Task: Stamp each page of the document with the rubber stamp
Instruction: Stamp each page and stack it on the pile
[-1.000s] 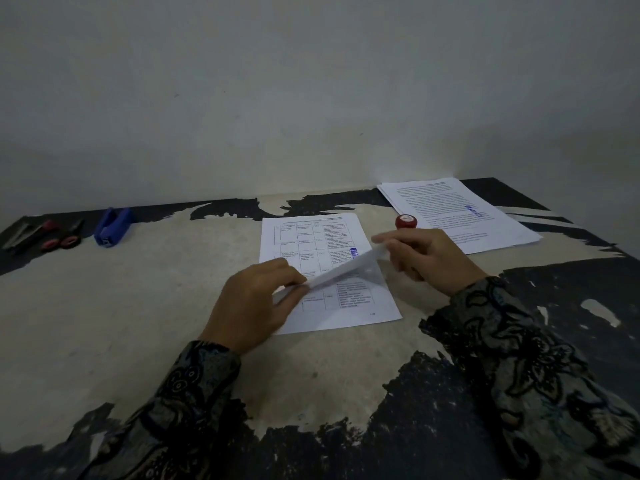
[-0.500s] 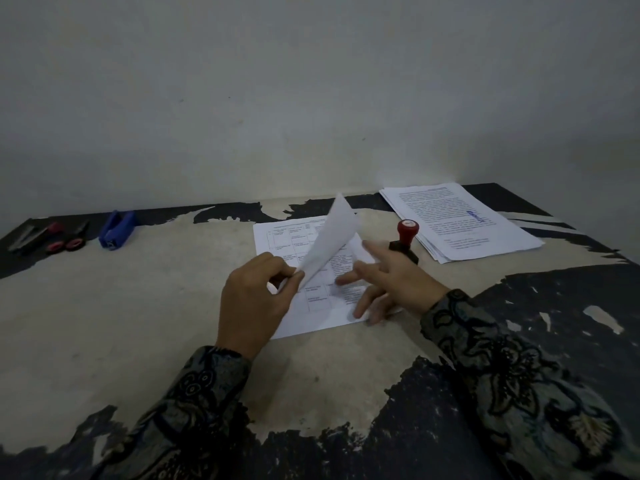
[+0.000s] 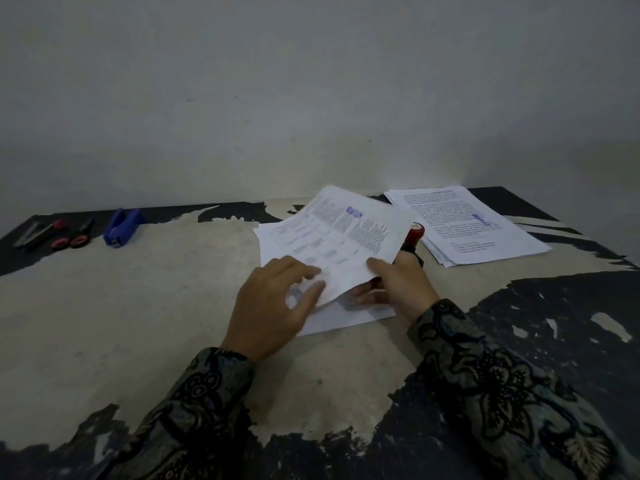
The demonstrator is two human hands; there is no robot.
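Observation:
A printed page [image 3: 349,237] with a blue stamp mark near its top is lifted off the table, tilted up toward the right. My right hand [image 3: 398,289] pinches its near right edge, thumb on top and fingers under. My left hand [image 3: 277,306] rests with spread fingers on the page's near left corner, which looks blurred. Another sheet [image 3: 343,317] lies flat underneath on the table. The red-topped rubber stamp [image 3: 414,234] stands just behind my right hand, partly hidden by the raised page.
A stack of stamped pages [image 3: 471,226] lies at the back right. A blue stapler [image 3: 122,227] and red-handled scissors [image 3: 69,237] sit at the far left. The worn tabletop [image 3: 138,323] is pale with black patches; a wall rises right behind it.
The top page went from held on edge by my left hand to lifted face up. My right hand moved from the lower sheet to grip the page's right edge.

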